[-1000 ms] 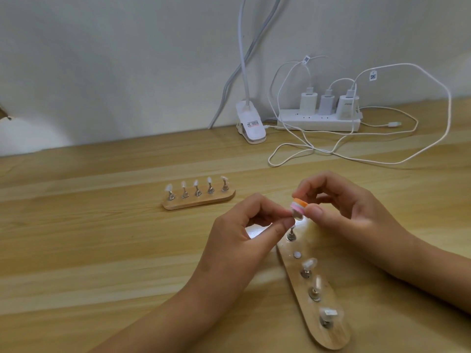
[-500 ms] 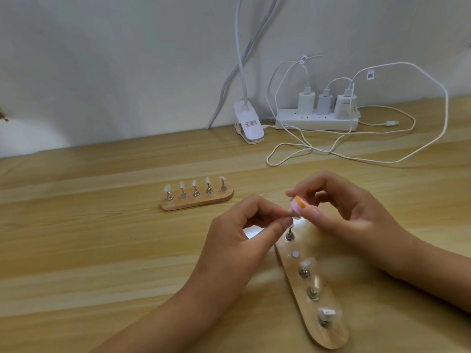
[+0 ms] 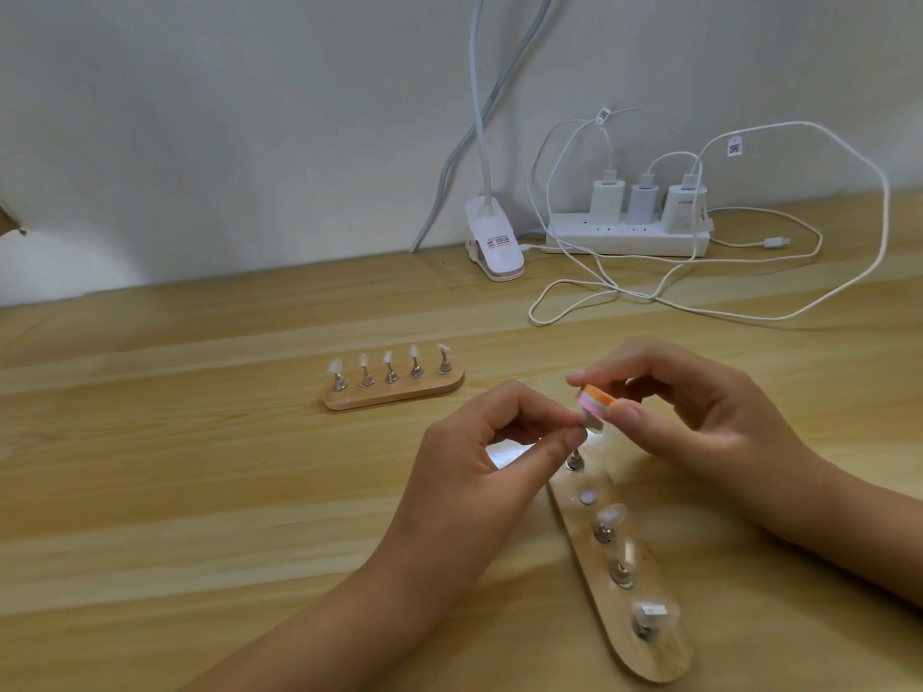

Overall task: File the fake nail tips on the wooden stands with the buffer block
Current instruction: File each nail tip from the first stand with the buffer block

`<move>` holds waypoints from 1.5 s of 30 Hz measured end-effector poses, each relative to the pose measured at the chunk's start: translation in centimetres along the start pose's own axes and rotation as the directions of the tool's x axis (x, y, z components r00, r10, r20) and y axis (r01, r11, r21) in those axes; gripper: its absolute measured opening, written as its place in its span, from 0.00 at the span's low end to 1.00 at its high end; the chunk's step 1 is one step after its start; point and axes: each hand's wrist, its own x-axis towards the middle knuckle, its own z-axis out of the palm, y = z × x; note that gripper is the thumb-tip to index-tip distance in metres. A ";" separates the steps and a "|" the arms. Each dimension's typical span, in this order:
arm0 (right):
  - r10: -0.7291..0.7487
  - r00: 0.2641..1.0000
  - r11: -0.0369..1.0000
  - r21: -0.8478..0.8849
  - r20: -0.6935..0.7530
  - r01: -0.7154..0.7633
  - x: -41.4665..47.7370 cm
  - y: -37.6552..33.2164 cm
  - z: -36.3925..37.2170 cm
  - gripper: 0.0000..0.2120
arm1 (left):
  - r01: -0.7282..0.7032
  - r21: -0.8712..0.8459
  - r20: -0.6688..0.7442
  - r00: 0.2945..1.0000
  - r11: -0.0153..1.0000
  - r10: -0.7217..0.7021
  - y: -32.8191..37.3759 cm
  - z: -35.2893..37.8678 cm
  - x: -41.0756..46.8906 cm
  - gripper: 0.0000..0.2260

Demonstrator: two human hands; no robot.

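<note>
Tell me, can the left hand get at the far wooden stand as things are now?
Probably yes. The far wooden stand lies just ahead and left of the left hand, with nothing lying between them. But that hand pinches the nail tip under the buffer block, so it must let go first.

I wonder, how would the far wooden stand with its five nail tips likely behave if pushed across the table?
The far wooden stand is low, flat and wide, so it would probably slide rather than tip. Its nail tips sit high on thin metal pegs, so they may wobble or pop off.
</note>
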 end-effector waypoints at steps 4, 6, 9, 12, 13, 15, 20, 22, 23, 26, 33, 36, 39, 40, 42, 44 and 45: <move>-0.007 0.999 1.000 -0.015 0.034 0.007 -0.1 0.1 0.0 0.11 | -0.002 0.012 0.003 1.000 1.000 0.002 0.1 0.1 0.0 0.07; 0.005 1.000 1.000 -0.024 0.025 -0.004 0.1 0.2 -0.1 0.09 | 0.008 0.004 0.000 1.000 1.000 -0.008 0.1 0.1 -0.1 0.06; -0.160 0.987 0.982 -0.098 0.024 0.161 -0.1 -0.1 0.1 0.12 | 0.016 0.007 0.006 1.000 1.000 -0.016 0.0 0.0 0.0 0.05; -0.088 0.996 0.994 -0.065 0.012 0.089 0.0 0.1 0.2 0.14 | 0.034 -0.014 -0.008 0.999 0.999 -0.034 -0.1 -0.1 0.1 0.06; -0.056 0.998 0.998 -0.036 -0.011 0.055 0.1 0.2 0.1 0.15 | 0.039 -0.026 -0.014 0.999 0.999 -0.039 -0.1 0.0 0.0 0.07; -0.070 0.997 0.998 -0.007 -0.041 0.070 0.1 0.0 -0.1 0.16 | 0.031 -0.028 -0.011 0.999 0.999 -0.031 0.0 0.0 0.0 0.08; 0.026 0.999 1.000 0.004 0.028 -0.026 0.1 0.3 0.1 0.14 | 0.005 -0.017 -0.010 1.000 1.000 -0.005 -0.1 0.0 0.0 0.07; -0.030 0.999 0.999 0.012 -0.012 0.031 0.1 0.1 -0.1 0.17 | 0.006 -0.023 -0.008 1.000 1.000 -0.006 0.0 0.0 0.0 0.08; -0.077 0.997 0.997 -0.002 -0.010 0.077 0.0 0.0 0.0 0.17 | 0.004 -0.021 -0.007 1.000 1.000 -0.004 0.0 0.0 0.0 0.08; -0.033 0.999 0.997 -0.063 0.029 0.035 0.0 0.3 0.0 0.12 | 0.012 -0.010 -0.013 1.000 1.000 -0.012 -0.2 0.0 0.0 0.06; -0.054 0.998 0.997 -0.055 0.015 0.054 0.0 0.3 0.2 0.12 | 0.043 -0.040 -0.026 0.999 0.998 -0.044 -0.2 0.0 0.1 0.05; 0.041 0.999 0.999 0.027 -0.017 -0.041 0.1 0.5 0.0 0.10 | 0.073 -0.084 -0.041 0.996 0.994 -0.076 -0.4 -0.1 0.2 0.05; -0.071 0.997 0.997 -0.030 -0.010 0.070 0.0 -0.1 0.0 0.13 | 0.065 -0.069 -0.028 0.997 0.996 -0.067 -0.2 0.0 0.1 0.05; -0.071 0.997 0.996 -0.060 0.018 0.072 0.0 -0.1 0.0 0.12 | 0.067 -0.067 -0.028 0.997 0.995 -0.069 -0.2 0.0 0.2 0.05; -0.001 0.999 0.996 -0.092 0.032 0.004 0.3 0.1 -0.1 0.10 | 0.071 -0.080 -0.039 0.996 0.994 -0.075 -0.3 0.0 0.2 0.05; 0.034 0.999 0.996 -0.083 -0.008 -0.034 0.4 0.4 -0.2 0.08 | 0.079 -0.091 -0.041 0.996 0.993 -0.083 -0.3 -0.1 0.2 0.04; 0.025 0.999 0.998 -0.052 -0.026 -0.026 0.3 0.4 -0.2 0.08 | 0.082 -0.088 -0.040 0.995 0.993 -0.086 -0.3 -0.1 0.1 0.04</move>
